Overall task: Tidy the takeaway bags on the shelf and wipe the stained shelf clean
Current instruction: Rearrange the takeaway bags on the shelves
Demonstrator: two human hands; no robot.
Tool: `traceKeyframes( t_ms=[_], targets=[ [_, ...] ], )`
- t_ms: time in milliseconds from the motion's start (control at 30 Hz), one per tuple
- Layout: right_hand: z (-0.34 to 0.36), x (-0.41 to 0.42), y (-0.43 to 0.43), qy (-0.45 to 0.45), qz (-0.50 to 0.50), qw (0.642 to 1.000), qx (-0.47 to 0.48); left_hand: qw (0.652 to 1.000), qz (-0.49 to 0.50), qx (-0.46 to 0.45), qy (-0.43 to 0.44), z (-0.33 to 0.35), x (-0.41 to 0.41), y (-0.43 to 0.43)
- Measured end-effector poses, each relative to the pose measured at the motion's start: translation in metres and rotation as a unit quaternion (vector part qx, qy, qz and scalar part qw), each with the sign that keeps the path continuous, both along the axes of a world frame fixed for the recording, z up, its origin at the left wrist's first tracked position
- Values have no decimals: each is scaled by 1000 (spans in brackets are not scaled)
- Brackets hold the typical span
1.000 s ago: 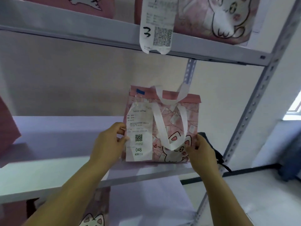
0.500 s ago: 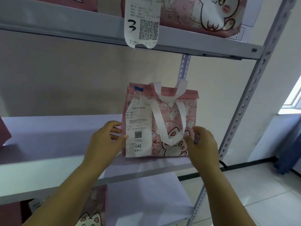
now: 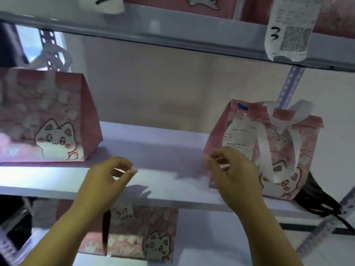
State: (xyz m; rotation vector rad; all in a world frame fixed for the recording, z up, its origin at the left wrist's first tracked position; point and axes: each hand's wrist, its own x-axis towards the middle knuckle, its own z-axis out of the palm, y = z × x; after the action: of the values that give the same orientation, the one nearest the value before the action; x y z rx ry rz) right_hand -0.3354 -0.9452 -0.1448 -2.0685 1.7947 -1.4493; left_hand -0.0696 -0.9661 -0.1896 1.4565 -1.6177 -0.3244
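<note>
Head view: left hand (image 3: pixel 107 179), right hand (image 3: pixel 233 169), both loosely curled, empty. Receipt-tagged bag (image 3: pixel 288 150) upright at 3 o'clock, just behind right hand; second bag (image 3: pixel 50 120) at 9 o'clock; shelf (image 3: pixel 153 143) between. Step, judged: bag tidying. Next, likely: grip second bag two-handed.

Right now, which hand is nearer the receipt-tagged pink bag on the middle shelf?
Right. The right hand sits in front of the bag at its lower left corner; contact unclear. The left hand hovers well to the bag's left, over the shelf.
</note>
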Motion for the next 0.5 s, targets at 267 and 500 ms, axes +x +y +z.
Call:
traceKeyframes(
  t_ms=[267, 500],
  targets=[
    [-5, 137, -46, 12, 120, 992, 42, 995, 96, 8, -14, 13, 137, 1],
    [-8, 247, -83, 19, 144, 985, 93, 987, 157, -30, -25, 29, 237, -10]
  ],
)
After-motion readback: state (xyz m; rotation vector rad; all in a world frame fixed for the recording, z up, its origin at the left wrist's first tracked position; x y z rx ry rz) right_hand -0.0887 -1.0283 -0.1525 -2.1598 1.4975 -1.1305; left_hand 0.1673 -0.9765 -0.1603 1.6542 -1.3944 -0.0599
